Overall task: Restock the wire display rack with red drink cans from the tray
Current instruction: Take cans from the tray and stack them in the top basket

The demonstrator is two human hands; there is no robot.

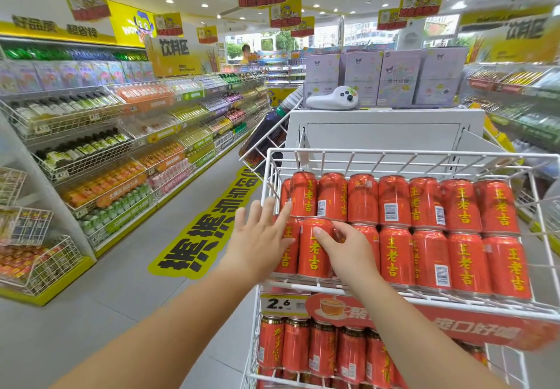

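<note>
A white wire display rack (409, 158) stands in front of me, its upper basket filled with two rows of red drink cans (430, 231) with yellow lettering. My right hand (348, 252) rests its fingers on a red can (313, 252) in the front row near the basket's left end, thumb on its top. My left hand (260, 237) is spread flat with fingers apart, touching the leftmost cans at the basket's left side. A lower shelf of red cans (321, 349) sits below. No tray is in view.
A price strip marked 2.6 (280, 303) runs under the basket. A dark bottle (266, 134) leans in a wire bin behind the rack. Boxes and a white device (331, 97) sit on top. Drink shelves (121, 146) line the aisle at left.
</note>
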